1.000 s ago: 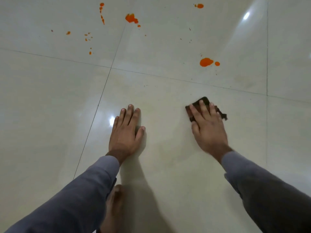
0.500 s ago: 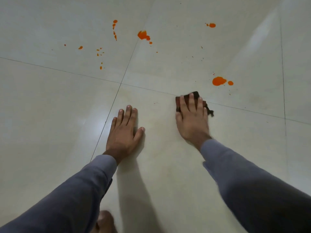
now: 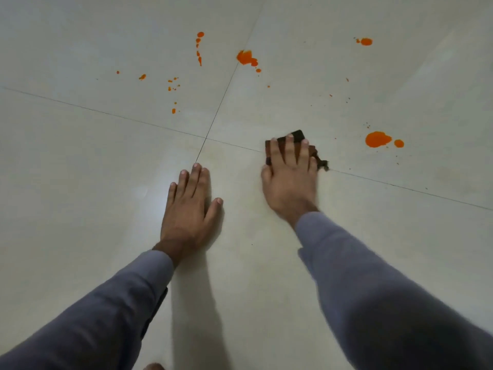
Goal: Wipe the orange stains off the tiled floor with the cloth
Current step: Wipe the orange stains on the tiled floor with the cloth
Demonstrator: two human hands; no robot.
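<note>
Since a second ago the right hand has slid the cloth forward and to the left, from the middle of the near tile up onto the grout line, and the stains sit lower in the head view as the camera has tipped forward; the left hand has stayed planted.

Head view: the right hand lies flat on the dark brown cloth, fingers straight and spread, pressing it to the tiled floor rather than curling round it. The left hand is likewise flat, fingers straight and together, propping the person up. The cloth straddles the grout line, well short of the nearest large orange stain to its right, and further still from the blot on the far grout line and the scattered drops to the left.

The cloth looks small, thin and limp, with a ragged corner trailing out by the little finger, so it should be light and likely to bunch or slip from under a flat palm on such a glossy tile. Pressing down over its middle looks the surest hold; the stains look wet and may smear before they lift.

Most of the cloth is hidden beneath the fingers, so its full shape and any orange already on it cannot be told. The right forearm is blurred. Only a sliver of what may be a foot shows at the bottom edge.
</note>
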